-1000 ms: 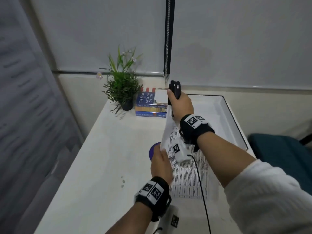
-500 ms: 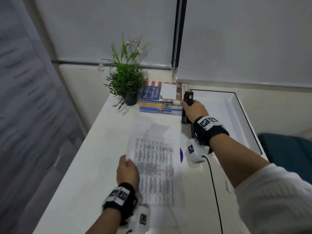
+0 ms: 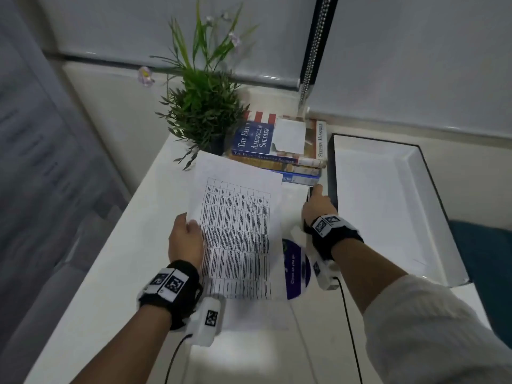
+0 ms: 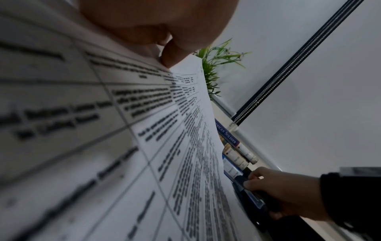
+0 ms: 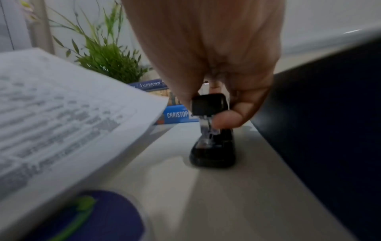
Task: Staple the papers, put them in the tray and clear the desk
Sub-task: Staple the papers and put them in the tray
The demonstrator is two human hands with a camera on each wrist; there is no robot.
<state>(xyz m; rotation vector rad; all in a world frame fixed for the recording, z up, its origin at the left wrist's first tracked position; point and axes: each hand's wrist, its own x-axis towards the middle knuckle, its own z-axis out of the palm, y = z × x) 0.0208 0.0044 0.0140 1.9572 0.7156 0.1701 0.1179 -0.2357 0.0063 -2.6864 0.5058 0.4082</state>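
My left hand (image 3: 185,239) pinches the left edge of the printed papers (image 3: 238,225), which hang above the white desk (image 3: 110,273); the thumb (image 4: 175,53) lies on the top sheet (image 4: 144,146). My right hand (image 3: 317,206) grips a black stapler (image 5: 212,130) whose base sits on the desk between the book stack and the tray's dark outer wall. Only a sliver of the stapler (image 3: 310,193) shows in the head view, and it (image 4: 247,189) appears under the fingers in the left wrist view. The white tray (image 3: 432,217) lies at the right.
A potted plant (image 3: 205,112) and a stack of books (image 3: 279,148) stand at the back of the desk. A purple round lid (image 3: 296,270) lies partly under the papers. A teal chair (image 3: 484,261) is at the right. Cables run from both wrist units.
The left hand swung the papers from upright at the centre down and to the left. The right hand lowered the stapler from mid-air to the desk beside the tray.
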